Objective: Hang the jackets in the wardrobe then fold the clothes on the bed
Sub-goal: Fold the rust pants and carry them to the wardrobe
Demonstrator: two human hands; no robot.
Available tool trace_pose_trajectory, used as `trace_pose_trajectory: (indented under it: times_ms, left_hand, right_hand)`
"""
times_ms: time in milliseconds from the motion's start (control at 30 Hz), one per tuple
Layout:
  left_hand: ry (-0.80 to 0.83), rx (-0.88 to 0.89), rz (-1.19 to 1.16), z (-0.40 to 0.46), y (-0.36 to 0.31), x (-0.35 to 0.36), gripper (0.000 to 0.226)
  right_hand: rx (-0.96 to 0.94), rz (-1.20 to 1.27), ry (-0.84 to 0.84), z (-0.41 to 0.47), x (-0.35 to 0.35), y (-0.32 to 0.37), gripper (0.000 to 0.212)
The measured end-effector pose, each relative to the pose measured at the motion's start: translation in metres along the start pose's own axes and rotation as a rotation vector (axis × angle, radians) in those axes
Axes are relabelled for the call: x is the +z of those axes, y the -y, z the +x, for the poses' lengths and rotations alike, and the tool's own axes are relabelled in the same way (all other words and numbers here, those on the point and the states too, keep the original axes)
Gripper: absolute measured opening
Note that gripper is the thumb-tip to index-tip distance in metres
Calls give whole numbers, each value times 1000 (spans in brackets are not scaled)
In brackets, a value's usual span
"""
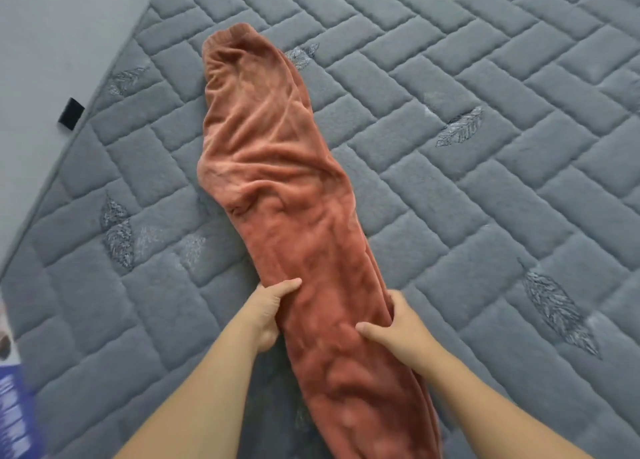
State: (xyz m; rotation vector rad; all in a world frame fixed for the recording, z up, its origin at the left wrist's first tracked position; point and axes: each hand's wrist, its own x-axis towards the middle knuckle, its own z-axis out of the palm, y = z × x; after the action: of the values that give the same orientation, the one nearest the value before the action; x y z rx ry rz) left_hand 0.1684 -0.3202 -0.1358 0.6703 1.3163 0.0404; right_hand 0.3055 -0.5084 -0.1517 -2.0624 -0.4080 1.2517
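Across frame centre, garment: rust fleece garment (287, 195) lies lengthwise on our grey quilted bed (485, 188); its near end is cut off below.
Left hand (266, 315): grips its left edge, fingers tucked underneath, hidden.
Right hand (398, 330): grips its right edge, thumb on top.
Lower left: blurred blue object (14, 399), unreadable.

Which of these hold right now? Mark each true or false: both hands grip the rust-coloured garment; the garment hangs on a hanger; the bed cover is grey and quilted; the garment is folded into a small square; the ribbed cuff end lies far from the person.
1. Both the left hand and the right hand grip the rust-coloured garment: true.
2. It hangs on a hanger: false, it lies on the bed cover.
3. The bed cover is grey and quilted: true.
4. It is folded into a small square: false, it lies stretched out long.
5. Its ribbed cuff end lies far from the person: true.
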Motion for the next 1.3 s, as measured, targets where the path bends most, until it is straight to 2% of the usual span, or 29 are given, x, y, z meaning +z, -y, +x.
trace_pose_trajectory:
  times_ms: [100,200,300,367,400,433,533,567,633,733,800,867,900,967,1000,1033,1067,1100,1133,1167,1233,1300]
  left_hand:
    - [20,-138,54,-28,29,13,35]
    - [-77,-104,190,-51,70,32,44]
    - [-369,220,450,-66,104,49,50]
    - [-518,447,646,-77,116,56,45]
    - [-508,496,685,-82,120,62,39]
    - [-437,476,619,-85,123,67,32]
    - [-72,154,30,-103,124,90,26]
    - [37,41,-49,-108,125,95,28]
    - [154,-104,3,-115,130,99,28]
    - [135,-198,221,-121,145,97,19]
    - [93,-196,367,-128,154,95,22]
    - [55,-48,478,-133,162,95,31]
    - [12,92,522,-134,167,92,34]
    - [-214,510,788,-135,176,80,44]
    - [-328,796,972,-139,180,74,47]
    - [-357,1079,1140,-142,186,68,49]
    - [-300,1273,1291,-145,195,64,54]
    - [-180,1360,1442,-146,206,61,63]
    - [-89,1360,1601,-145,218,61,75]
    - [-63,1288,1750,-144,227,63,88]
    - [-170,1077,1904,-142,234,82,100]
    - [-294,953,1873,-139,234,108,98]
  right_hand:
    - [154,4,258,-34,-2,-17,39]
    - [330,-116,409,-63,-10,-33,25]
    - [458,-71,384,-81,-33,-46,25]
    - [454,31,321,-91,-55,-49,21]
    - [432,48,296,-96,-67,-51,20]
    - [405,29,279,-101,-77,-52,22]
    - [384,-41,218,-110,-90,-61,32]
    - [384,-30,207,-113,-90,-64,35]
    - [379,-12,164,-116,-83,-69,43]
    - [365,-46,35,-116,-74,-72,51]
    - [378,-32,22,-118,-71,-72,51]
    - [383,27,92,-122,-69,-72,49]
    - [397,95,152,-123,-68,-72,45]
    - [418,195,236,-127,-69,-72,34]
    - [402,175,229,-125,-71,-73,31]
    - [386,158,198,-123,-74,-73,30]
    - [378,147,162,-121,-78,-74,29]
    - [375,144,139,-119,-82,-73,29]
    - [367,142,138,-118,-86,-72,29]
    - [361,132,148,-116,-89,-72,30]
    - [354,115,161,-114,-95,-73,31]
    - [345,98,147,-114,-100,-74,34]
